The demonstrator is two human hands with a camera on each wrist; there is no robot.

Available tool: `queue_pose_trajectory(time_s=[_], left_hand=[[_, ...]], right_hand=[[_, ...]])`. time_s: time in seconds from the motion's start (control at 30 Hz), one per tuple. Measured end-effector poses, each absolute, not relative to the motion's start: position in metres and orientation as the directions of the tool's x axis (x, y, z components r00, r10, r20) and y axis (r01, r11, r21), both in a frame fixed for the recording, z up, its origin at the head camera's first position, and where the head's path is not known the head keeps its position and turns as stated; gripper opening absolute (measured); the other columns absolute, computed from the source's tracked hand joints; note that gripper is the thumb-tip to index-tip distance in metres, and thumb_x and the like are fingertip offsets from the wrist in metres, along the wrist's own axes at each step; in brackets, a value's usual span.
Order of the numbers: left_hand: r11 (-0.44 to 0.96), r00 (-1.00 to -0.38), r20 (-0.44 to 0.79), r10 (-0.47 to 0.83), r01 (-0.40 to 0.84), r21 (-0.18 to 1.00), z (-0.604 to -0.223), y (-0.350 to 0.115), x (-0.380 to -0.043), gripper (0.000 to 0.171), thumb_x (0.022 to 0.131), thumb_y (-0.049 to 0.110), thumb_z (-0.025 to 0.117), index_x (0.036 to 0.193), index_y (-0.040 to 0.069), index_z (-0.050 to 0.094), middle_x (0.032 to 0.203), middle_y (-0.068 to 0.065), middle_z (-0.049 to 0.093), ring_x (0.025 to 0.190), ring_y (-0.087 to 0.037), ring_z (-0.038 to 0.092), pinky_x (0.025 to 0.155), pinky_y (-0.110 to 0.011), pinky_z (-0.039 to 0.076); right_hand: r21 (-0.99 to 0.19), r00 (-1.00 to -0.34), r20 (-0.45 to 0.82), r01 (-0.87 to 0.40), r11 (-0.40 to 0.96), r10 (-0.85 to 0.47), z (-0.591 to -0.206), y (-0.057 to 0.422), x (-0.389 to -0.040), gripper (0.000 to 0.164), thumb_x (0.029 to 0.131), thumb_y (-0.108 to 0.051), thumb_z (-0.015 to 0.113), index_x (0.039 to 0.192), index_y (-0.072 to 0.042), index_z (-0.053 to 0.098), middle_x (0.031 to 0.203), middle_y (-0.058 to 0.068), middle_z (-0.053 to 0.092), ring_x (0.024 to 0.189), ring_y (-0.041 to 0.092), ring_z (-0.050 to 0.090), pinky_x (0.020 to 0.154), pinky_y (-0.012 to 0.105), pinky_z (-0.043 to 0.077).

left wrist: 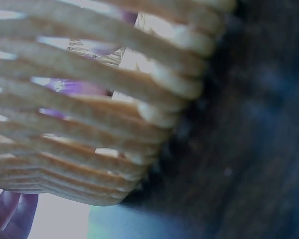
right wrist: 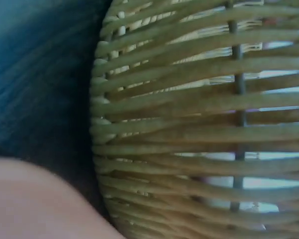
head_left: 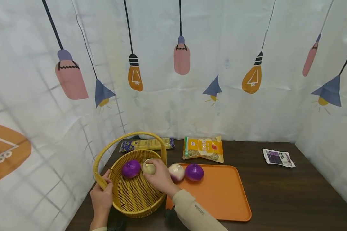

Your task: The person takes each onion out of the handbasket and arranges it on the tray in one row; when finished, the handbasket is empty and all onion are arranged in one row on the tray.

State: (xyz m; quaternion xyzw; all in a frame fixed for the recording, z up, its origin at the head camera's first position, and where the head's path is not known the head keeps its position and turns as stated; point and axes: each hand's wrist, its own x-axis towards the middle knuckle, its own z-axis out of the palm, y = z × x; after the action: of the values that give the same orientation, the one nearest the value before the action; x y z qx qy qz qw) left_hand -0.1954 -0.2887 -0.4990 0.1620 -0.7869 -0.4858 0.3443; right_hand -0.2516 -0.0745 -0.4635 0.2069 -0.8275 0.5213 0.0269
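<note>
In the head view, a yellow wicker basket [head_left: 133,199] with a tall arched handle stands at the left of the table. My left hand [head_left: 102,195] grips its left rim by the foot of the handle. Inside lies a purple onion [head_left: 131,169]. At the basket's right side, my right hand [head_left: 159,175] holds a pale onion [head_left: 148,169] within the rim; whether it touches the basket is unclear. Woven strands of the basket [left wrist: 89,74] fill much of the left wrist view, with fingers [left wrist: 15,216] at the lower left. The right wrist view shows the basket wall [right wrist: 189,114] closely.
An orange tray [head_left: 219,199] to the right carries a white-and-purple onion [head_left: 176,172] and a purple onion [head_left: 194,172]. Behind are a long blue-and-yellow packet [head_left: 147,144] and a yellow food bag [head_left: 203,149]. A small white-and-purple packet [head_left: 278,158] lies far right.
</note>
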Motion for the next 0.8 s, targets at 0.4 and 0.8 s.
queue_pose_trajectory(time_s=[0.4, 0.8], left_hand=[[0.469, -0.73, 0.37, -0.575, 0.076, 0.88, -0.497, -0.291, -0.195, 0.008, 0.088, 0.0, 0.053, 0.083, -0.002, 0.058, 0.129, -0.006, 0.064, 0.122, -0.025, 0.054, 0.075, -0.011, 0.032], [0.457, -0.733, 0.364, -0.575, 0.081, 0.886, -0.499, -0.289, -0.195, 0.007, 0.088, -0.001, 0.053, 0.084, -0.004, 0.058, 0.13, -0.007, 0.064, 0.123, -0.025, 0.053, 0.075, -0.012, 0.031]], right_hand=[[-0.802, -0.928, 0.206, -0.342, 0.49, -0.31, -0.465, -0.086, -0.269, 0.059, 0.085, -0.021, 0.07, 0.141, -0.015, 0.053, 0.145, 0.008, 0.048, 0.125, 0.031, 0.051, 0.094, 0.045, 0.046], [-0.748, -0.923, 0.185, -0.356, 0.561, -0.339, -0.472, -0.094, -0.272, 0.06, 0.083, -0.019, 0.074, 0.139, -0.01, 0.053, 0.141, 0.012, 0.048, 0.121, 0.031, 0.052, 0.084, 0.039, 0.049]])
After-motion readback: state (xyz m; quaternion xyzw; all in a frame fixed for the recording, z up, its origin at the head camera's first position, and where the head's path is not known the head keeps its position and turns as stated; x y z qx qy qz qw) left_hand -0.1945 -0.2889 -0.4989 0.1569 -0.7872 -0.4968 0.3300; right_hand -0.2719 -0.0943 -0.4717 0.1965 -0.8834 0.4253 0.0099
